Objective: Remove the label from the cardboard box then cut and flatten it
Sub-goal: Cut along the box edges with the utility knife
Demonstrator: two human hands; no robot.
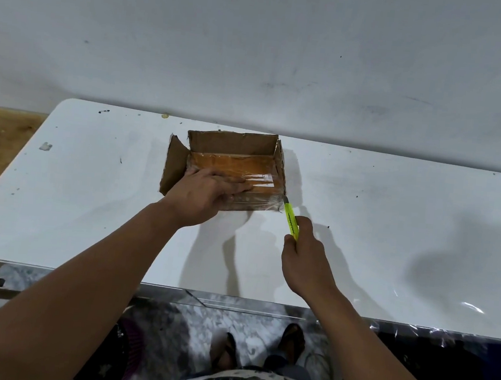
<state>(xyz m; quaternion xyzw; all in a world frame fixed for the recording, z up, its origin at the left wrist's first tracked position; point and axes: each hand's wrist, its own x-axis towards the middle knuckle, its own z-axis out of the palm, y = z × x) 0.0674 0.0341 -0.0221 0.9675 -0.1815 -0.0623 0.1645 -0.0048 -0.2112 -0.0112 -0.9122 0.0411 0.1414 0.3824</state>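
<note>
A cardboard box (230,163) stands on the white table (393,219), close to the far edge and a little left of the middle of that edge. Its flaps are open: one stands up at the back, one leans out to the left, and a narrow one stands at the right side. The top of the box is covered with shiny clear tape, and the surface under the tape looks orange-brown. A white label (264,180) is on this top, near the right end, and the fingertips of the left hand almost reach it.

The left hand (204,196) lies flat on the top of the box with straight fingers that point to the right. It presses the box down and does not grasp anything; the thumb hangs over the near side of the box.

The right hand (304,256) is just beside the near right corner of the box. Its fingers are curled around a yellow-green utility knife (291,221) and hold it tightly. The tip of the knife touches the near right corner of the box, where the tape is wrinkled. I cannot tell how far the blade is out.

The table reaches a grey wall (256,52) at the far edge. Under the near edge the person's feet (258,350) stand in sandals on a speckled floor.
</note>
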